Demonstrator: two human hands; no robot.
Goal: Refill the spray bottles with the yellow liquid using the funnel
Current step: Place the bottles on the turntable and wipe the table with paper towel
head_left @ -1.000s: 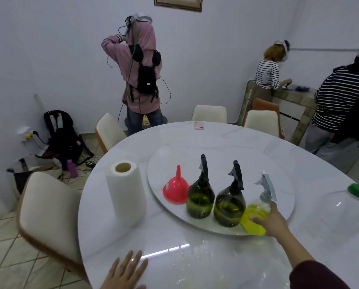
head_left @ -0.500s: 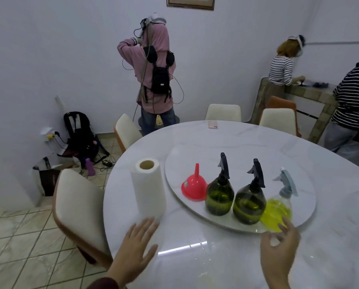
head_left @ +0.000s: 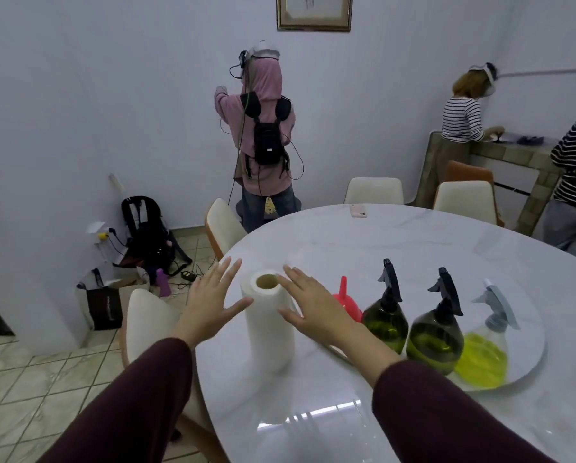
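Two dark maroon sleeves reached forward from the bottom of the view over the near edge of the round white marble table (head_left: 413, 235). The left hand (head_left: 209, 302) was raised with its fingers straight and spread wide, thumb pointing toward the paper towel roll (head_left: 268, 324); it held nothing, and whether the thumb touched the roll could not be told. The right hand (head_left: 313, 304) mirrored it on the roll's other side, palm down, fingers straight and fanned, fingertips near the roll's top rim, also holding nothing. The roll stood upright between the two hands on the table.

Just behind the right hand, partly hidden by it, the red funnel (head_left: 346, 300) sat upside down, spout up, on the white turntable (head_left: 530, 345). To its right along the turntable's near edge stood a row of three spray bottles: a dark green bottle (head_left: 386, 324) with a black trigger, a second dark green bottle (head_left: 437, 339) of the same kind, and a clear bottle (head_left: 483, 355) with a grey trigger, holding yellow liquid.

At the table's far edge lay a pink phone (head_left: 358, 211). Cream chairs ringed the table, and beyond them a person in a pink hoodie (head_left: 263, 128) with a black backpack faced the wall.
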